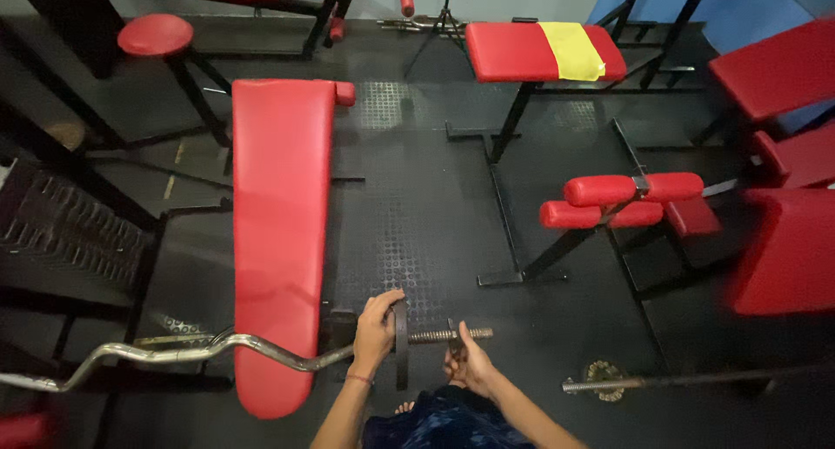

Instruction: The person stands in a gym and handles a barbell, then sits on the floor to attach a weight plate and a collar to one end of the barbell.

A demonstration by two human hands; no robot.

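Head view: hands [376, 331] on curl bar [200, 353] plate [401, 345].

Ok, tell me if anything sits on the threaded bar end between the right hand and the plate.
Nothing visible does. The right hand grips a small collar on the threaded bar end; between it and the weight plate, held by the left hand, the thread shows bare.

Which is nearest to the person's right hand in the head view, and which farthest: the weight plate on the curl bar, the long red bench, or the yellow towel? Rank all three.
1. Weight plate, just left of the right hand, on the bar.
2. Long red bench, farther left.
3. Yellow towel, far off at the top, draped on another bench.
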